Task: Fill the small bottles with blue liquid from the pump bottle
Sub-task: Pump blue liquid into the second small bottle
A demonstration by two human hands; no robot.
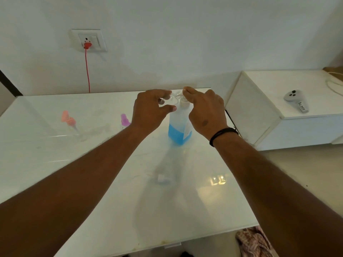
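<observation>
The pump bottle (179, 127) stands upright at the middle of the white table, its lower third filled with blue liquid. My right hand (204, 110) sits over its white pump head, fingers curled on the top. My left hand (152, 110) holds a small clear bottle (171, 98) right at the pump's spout; blur hides its details. Two more small clear bottles stand to the left, one with a pink top (68, 119) and one with a purple top (125, 120). A small white cap-like piece (163, 179) lies on the table nearer to me.
The glossy white table (92, 182) runs up to a wall with a socket and a red cable (87, 71). A white cabinet (297, 108) on the right carries a grey controller (296, 101). A patterned cloth (254, 242) lies below the table's front right corner.
</observation>
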